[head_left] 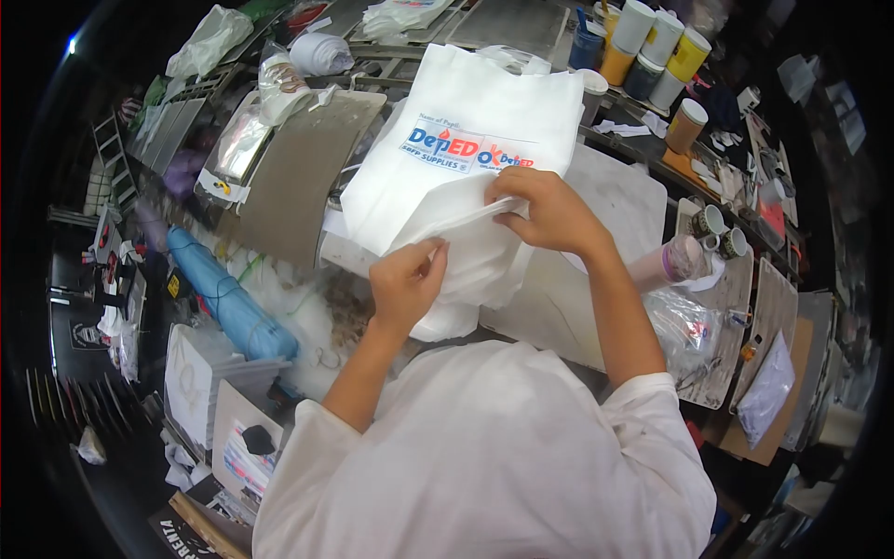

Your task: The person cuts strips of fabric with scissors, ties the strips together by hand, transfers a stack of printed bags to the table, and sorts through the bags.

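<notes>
A stack of white fabric bags (466,102) lies in front of me, the top one printed with blue and red lettering. The near edges of several bags are lifted and hang toward my body. My left hand (407,279) pinches the lower left part of the raised white fabric between thumb and fingers. On the right, my right hand (540,210) grips the fabric's upper edge just below the print, with its fingers bent over it. The fingertips of both hands are partly hidden by the folds.
Paint containers (663,37) stand at the back right. Beside the bags on the left is a grey board (298,186). A blue wrapped roll (228,293) lies at lower left. Printed mugs (710,221) and a plastic-wrapped pack (694,331) are on the right.
</notes>
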Demonstrator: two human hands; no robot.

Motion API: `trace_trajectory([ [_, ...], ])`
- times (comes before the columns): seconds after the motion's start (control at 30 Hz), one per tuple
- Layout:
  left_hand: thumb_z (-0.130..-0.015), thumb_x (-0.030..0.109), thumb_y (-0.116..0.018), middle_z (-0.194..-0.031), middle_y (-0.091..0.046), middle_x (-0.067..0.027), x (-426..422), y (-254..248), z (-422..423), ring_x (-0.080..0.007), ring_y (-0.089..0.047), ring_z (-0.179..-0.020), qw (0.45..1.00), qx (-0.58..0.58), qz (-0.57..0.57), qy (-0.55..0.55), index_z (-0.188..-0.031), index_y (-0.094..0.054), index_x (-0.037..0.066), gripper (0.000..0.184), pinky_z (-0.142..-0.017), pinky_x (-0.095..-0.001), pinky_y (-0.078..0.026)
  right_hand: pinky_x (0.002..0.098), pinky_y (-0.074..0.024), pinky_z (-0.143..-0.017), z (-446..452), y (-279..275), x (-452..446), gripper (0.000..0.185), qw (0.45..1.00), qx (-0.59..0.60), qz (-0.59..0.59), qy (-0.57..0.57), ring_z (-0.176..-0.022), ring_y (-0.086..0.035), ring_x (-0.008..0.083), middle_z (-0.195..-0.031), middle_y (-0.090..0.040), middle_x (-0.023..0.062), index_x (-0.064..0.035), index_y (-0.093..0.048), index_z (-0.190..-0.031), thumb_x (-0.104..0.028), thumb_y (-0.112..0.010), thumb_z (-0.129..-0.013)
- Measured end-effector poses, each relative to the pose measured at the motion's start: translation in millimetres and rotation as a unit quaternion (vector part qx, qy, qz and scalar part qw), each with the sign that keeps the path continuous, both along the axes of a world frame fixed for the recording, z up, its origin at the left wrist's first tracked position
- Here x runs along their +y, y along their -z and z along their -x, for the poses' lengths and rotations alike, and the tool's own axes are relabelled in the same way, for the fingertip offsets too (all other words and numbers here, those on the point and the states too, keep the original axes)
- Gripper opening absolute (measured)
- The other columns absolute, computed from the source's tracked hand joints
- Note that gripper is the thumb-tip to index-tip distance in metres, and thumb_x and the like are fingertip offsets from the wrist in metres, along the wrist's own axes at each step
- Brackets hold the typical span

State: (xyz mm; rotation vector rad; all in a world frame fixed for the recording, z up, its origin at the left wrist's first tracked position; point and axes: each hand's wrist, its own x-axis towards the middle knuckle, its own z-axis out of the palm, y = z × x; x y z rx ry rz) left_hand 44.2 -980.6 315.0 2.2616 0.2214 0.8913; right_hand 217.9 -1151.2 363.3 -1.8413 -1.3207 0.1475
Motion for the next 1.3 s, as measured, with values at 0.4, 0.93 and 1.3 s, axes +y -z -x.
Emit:
trace_trajectory([
  [0.4,-0.079,0.007,-0.078,-0.061,-0.060,-0.0080,2,3,23,-0.0183,-0.055,-0.048,0.994,0.076,0.027,0.069,-0.088,-0.074,0.006,0.010,-0.047,-0.0305,-0.041,0.0395,-0.0489,-0.086,1,1,2,0.023,0.999,-0.002,0.032,0.002,-0.096,-0.062,0.0312,-0.098,-0.066,0.0101,-0.0051,-0.065,-0.096,-0.008,-0.075,-0.075],
  [0.93,-0.076,0.005,-0.076,-0.056,-0.055,-0.0042,1,-3,-2,-0.0159,-0.051,-0.046,0.999,-0.033,-0.007,-0.042,-0.079,-0.071,0.008,0.007,-0.046,-0.0295,-0.039,0.0394,-0.0495,-0.084,7,1,2,0.027,0.999,-0.026,0.028,0.010,-0.094,-0.062,0.0309,-0.095,-0.064,0.0110,-0.0050,-0.064,-0.095,-0.004,-0.076,-0.071],
  [1.3,-0.082,0.003,-0.074,-0.064,-0.064,-0.0095,13,25,19,-0.0154,-0.055,-0.050,0.998,0.051,0.001,0.044,-0.096,-0.076,0.005,0.015,-0.051,-0.0270,-0.044,0.0393,-0.0497,-0.084,5,-2,5,0.026,0.999,-0.033,0.039,0.011,-0.095,-0.062,0.0316,-0.097,-0.065,0.0109,-0.0055,-0.065,-0.096,-0.003,-0.074,-0.072],
])
